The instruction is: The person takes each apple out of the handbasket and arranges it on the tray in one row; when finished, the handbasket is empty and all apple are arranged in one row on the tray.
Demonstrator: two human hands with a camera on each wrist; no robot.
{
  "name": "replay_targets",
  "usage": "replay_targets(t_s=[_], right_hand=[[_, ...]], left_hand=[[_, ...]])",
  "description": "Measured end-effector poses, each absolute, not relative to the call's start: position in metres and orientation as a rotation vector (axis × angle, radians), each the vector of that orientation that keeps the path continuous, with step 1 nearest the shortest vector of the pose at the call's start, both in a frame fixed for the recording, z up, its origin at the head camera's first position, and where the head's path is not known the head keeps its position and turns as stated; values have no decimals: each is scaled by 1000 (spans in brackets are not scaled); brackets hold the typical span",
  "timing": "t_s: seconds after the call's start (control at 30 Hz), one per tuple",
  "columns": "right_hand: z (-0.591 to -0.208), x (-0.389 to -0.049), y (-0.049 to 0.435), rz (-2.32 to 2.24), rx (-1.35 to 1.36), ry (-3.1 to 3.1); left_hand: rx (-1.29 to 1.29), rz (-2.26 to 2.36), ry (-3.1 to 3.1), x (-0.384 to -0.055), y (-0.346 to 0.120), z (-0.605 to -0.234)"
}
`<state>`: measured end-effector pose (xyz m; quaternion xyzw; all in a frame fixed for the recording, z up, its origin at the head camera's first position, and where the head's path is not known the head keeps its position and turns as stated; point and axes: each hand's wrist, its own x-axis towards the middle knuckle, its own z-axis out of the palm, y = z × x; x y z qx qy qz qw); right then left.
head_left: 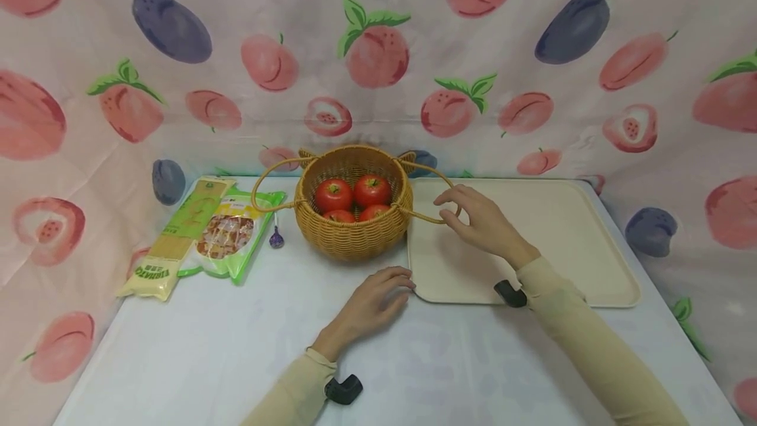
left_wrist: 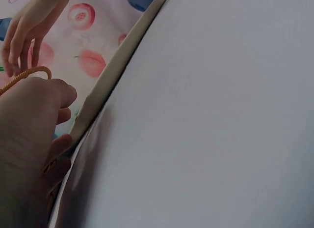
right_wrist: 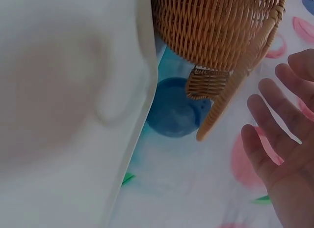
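Observation:
A round wicker basket [head_left: 350, 242] with several red tomatoes [head_left: 372, 189] inside stands at the back middle of the table. Its two loop handles are spread out to the sides. My right hand [head_left: 481, 222] is at the right handle [head_left: 426, 168], fingers loosely bent and overlapping its outer end in the head view. The right wrist view shows those fingers [right_wrist: 274, 122] spread apart, beside the handle rather than curled round it. Low over the table in front of the basket, my left hand [head_left: 369, 304] is relaxed and holds nothing, fingertips by the tray's left edge.
A cream tray [head_left: 556, 242] lies right of the basket, under my right hand. To the left are a long noodle-like pack [head_left: 177, 229], a green-edged food bag [head_left: 227, 232] and a small purple-wrapped lollipop [head_left: 276, 238]. A fruit-print cloth [head_left: 378, 117] hangs behind.

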<state>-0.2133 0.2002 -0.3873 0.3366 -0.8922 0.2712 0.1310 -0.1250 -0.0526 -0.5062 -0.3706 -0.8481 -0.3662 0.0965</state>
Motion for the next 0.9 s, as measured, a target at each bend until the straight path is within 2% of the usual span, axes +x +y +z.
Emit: replay_targets(t_s=[0.5,0.9], right_hand=[[-369,-232,178,752,1120,-2593],[-354,-253,151,736,1336,-2608]], left_hand=[[-1196,-873,-2598,-122,-45,-506],[-1191,-922,-2611,-120,-44,-505]])
